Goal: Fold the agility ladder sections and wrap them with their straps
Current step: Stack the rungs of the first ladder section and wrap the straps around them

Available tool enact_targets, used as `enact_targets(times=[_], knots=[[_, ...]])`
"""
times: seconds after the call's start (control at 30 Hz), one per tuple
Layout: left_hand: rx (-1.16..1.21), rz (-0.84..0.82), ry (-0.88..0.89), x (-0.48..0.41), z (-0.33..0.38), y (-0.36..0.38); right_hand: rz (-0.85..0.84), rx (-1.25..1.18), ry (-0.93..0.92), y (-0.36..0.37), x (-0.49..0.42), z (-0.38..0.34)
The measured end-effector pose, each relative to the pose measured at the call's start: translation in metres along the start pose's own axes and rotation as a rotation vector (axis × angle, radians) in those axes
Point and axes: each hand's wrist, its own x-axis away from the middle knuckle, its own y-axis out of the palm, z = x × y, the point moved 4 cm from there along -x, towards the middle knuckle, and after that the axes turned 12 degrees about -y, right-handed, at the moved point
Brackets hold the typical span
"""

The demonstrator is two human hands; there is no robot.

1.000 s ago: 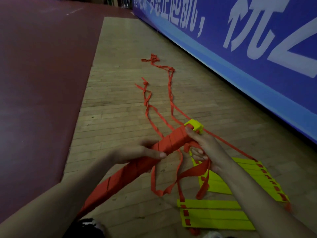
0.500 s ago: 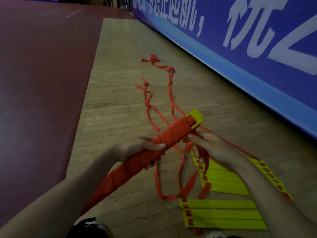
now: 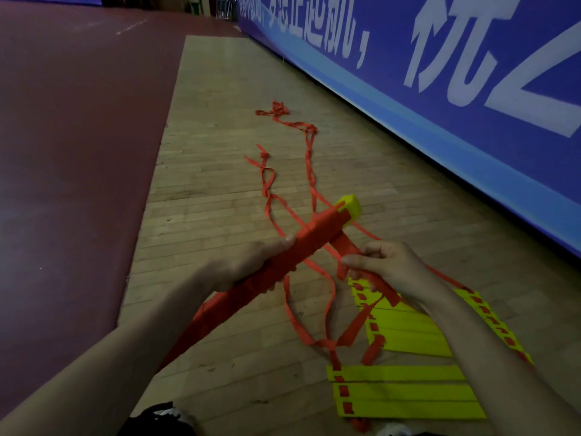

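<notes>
A long bundle of yellow rungs wrapped in red strap (image 3: 301, 250) slants from lower left up to its bare yellow end (image 3: 349, 206). My left hand (image 3: 251, 262) grips the bundle near its middle. My right hand (image 3: 386, 265) pinches a flat length of the red strap (image 3: 347, 247) that runs down from the bundle's upper end. More red strap hangs in loops below the bundle (image 3: 317, 335) and trails away over the floor (image 3: 309, 152).
Two flat stacks of yellow rungs (image 3: 405, 391) joined by red strap lie on the wooden floor at the lower right, partly under my right forearm. A blue banner wall (image 3: 440, 89) runs along the right. Dark red flooring (image 3: 78, 152) lies to the left.
My right hand has moved from under the bundle's upper end down and to the right, drawing the strap taut. My left hand shifted slightly along the bundle.
</notes>
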Motion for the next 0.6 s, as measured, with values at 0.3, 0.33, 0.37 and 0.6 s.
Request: enact_targets(times=[0.3,0.33,0.37,0.6], knots=[[-0.446,0.299,0.147,0.086,0.053,0.057,0.275,0.132,-0.057,0.019,-0.005,-0.001],[-0.485,0.325,0.127,0.079,0.05,0.058,0.313,0.192,-0.054,0.02,-0.005,-0.002],[-0.528,0.376,0.146,0.081,0.052,0.058,0.337,0.221,-0.062,0.022,-0.004,-0.004],[-0.649,0.629,0.258,0.098,0.059,0.065,0.344,-0.118,-0.004,0.025,-0.002,-0.012]])
